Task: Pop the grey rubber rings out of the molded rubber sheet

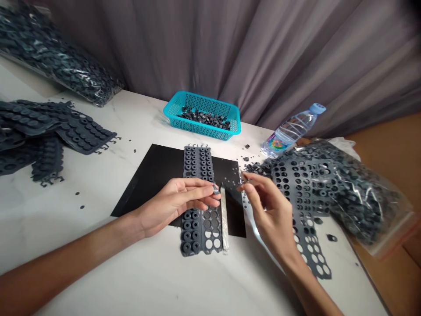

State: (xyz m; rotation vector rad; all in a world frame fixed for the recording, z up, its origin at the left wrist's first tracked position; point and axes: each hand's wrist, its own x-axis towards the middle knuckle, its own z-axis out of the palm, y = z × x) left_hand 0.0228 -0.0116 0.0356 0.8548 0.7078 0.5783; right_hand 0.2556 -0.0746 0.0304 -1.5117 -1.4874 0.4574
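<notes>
My left hand (184, 195) is closed above a dark grey rubber sheet (190, 226), pinching a small grey rubber piece (216, 189) between thumb and fingertips. The sheet carries rows of raised ring-shaped plugs; several holes in its near right part are vacant. To the right, my right hand (271, 210) hovers with thumb and forefinger apart, and I see nothing between them. Between the hands lies a slim tool (225, 224) wrapped in whitish material, with a dark pointed tip. Under the sheet is a black mat (148, 175).
A blue basket (205, 131) holds loose rubber pieces. Behind my right hand are a punched-out sheet (304, 204), a clear bag of parts (358, 197) and a water bottle (291, 129). More sheets (82, 131) and a large filled bag (66, 57) lie left.
</notes>
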